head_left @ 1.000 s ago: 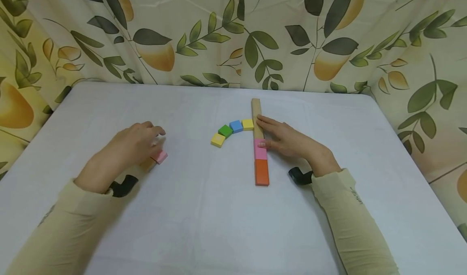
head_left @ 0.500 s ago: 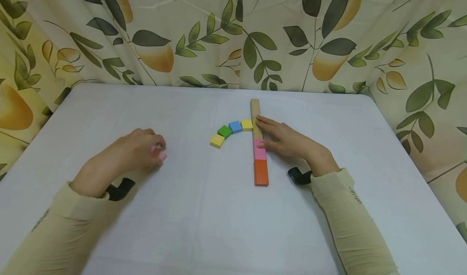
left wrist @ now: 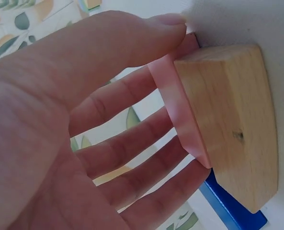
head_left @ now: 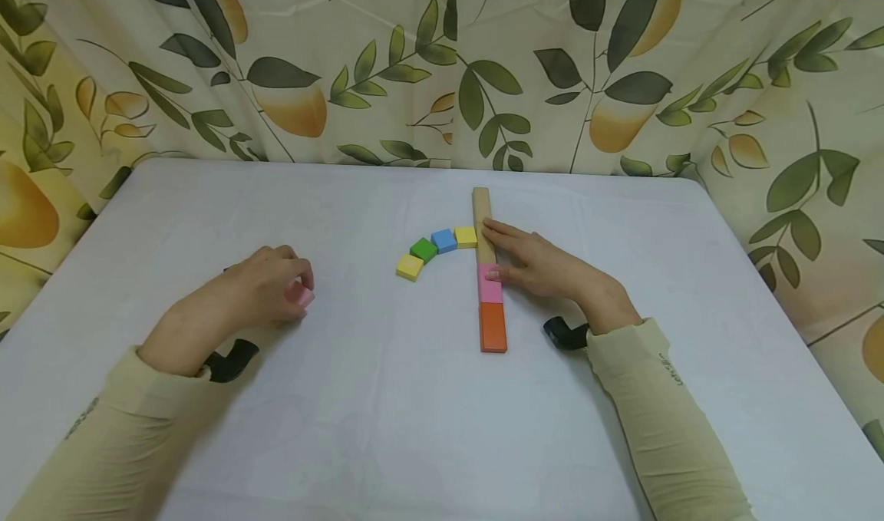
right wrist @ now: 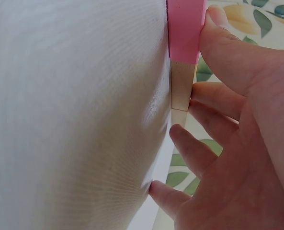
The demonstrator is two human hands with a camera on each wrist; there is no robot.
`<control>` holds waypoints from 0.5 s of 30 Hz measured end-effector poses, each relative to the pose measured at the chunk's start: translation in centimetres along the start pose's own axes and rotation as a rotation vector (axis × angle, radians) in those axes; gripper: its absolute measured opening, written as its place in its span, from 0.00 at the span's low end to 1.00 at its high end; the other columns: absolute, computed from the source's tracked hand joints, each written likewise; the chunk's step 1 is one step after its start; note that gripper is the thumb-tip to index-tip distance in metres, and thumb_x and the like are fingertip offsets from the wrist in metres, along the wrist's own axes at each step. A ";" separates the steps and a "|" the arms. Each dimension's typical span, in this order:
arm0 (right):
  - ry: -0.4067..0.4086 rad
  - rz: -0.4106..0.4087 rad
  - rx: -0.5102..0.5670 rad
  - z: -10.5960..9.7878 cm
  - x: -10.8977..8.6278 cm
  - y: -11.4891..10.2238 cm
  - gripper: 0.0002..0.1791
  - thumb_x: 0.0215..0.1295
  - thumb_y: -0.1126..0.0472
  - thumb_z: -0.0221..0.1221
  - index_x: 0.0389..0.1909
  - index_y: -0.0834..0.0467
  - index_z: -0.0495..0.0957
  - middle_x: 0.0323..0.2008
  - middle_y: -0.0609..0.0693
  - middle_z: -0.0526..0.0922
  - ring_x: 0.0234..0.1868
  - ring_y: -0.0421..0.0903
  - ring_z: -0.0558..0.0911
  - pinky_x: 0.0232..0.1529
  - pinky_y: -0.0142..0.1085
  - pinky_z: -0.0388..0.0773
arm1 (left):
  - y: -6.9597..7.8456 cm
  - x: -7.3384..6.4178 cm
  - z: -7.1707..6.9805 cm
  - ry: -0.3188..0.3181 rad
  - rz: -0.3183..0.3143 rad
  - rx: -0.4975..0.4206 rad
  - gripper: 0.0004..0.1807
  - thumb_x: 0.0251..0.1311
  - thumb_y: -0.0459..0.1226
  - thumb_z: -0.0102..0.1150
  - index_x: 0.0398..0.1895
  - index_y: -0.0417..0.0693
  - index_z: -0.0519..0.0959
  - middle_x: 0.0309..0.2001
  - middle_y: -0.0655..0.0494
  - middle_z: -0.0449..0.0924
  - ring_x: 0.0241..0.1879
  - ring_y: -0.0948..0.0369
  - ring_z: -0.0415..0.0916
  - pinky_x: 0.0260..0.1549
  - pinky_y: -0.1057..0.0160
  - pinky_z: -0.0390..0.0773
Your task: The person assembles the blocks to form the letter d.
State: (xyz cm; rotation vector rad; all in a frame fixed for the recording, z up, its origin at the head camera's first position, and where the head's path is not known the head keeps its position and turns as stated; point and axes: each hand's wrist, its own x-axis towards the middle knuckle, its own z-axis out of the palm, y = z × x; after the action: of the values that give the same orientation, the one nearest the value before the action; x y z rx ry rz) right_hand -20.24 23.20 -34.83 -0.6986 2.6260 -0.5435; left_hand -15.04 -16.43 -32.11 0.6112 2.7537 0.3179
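Observation:
My left hand is at the left of the table, its thumb and fingers pinching a pink block. A thick bare-wood block lies right against that pink face in the left wrist view, with a dark blue block partly hidden behind it. My right hand rests with extended fingers along the right side of a straight row. This row runs from bare wood at the far end through a brighter pink block to an orange block. In the right wrist view the thumb touches the brighter pink block.
Left of the row, a curved line of small squares meets it: yellow, blue, green and another yellow one. A white cloth covers the table. Behind hangs a leaf-patterned curtain.
My left fingers have closed in on the pink block, and the left hand has lowered a little around it. My right hand and the row have stayed in place.

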 end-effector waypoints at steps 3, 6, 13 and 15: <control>0.000 0.001 0.001 0.0 0.0 0.0 0.41 0.72 0.52 0.57 0.78 0.58 0.47 0.80 0.54 0.44 0.80 0.58 0.47 0.75 0.64 0.41 | 0.0 0.0 0.0 0.001 0.014 -0.008 0.13 0.53 0.36 0.68 0.43 0.48 0.80 0.50 0.42 0.76 0.50 0.44 0.71 0.42 0.48 0.76; 0.001 -0.004 -0.001 0.0 0.1 0.1 0.41 0.72 0.52 0.57 0.78 0.58 0.47 0.80 0.54 0.44 0.80 0.58 0.47 0.75 0.63 0.42 | 0.0 0.1 0.0 0.006 0.041 -0.005 0.13 0.53 0.35 0.68 0.43 0.47 0.80 0.48 0.44 0.77 0.48 0.45 0.72 0.43 0.49 0.76; 0.003 -0.011 -0.001 0.0 0.0 0.0 0.42 0.72 0.53 0.57 0.78 0.60 0.48 0.80 0.54 0.44 0.79 0.59 0.48 0.75 0.63 0.43 | 0.1 0.6 0.0 0.056 0.147 0.031 0.08 0.56 0.35 0.68 0.38 0.46 0.81 0.37 0.53 0.77 0.39 0.55 0.74 0.42 0.55 0.76; 0.002 -0.008 -0.001 0.0 0.0 0.0 0.42 0.71 0.52 0.58 0.78 0.60 0.48 0.80 0.54 0.44 0.80 0.59 0.47 0.75 0.63 0.43 | 0.3 0.7 0.0 0.073 0.162 0.022 0.05 0.57 0.34 0.66 0.36 0.47 0.80 0.35 0.55 0.76 0.37 0.56 0.73 0.41 0.57 0.75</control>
State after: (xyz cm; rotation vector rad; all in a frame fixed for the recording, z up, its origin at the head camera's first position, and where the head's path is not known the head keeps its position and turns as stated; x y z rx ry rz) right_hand -20.25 23.19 -34.79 -0.7099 2.6262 -0.5452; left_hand -15.54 -15.80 -32.23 0.8467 2.7858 0.3535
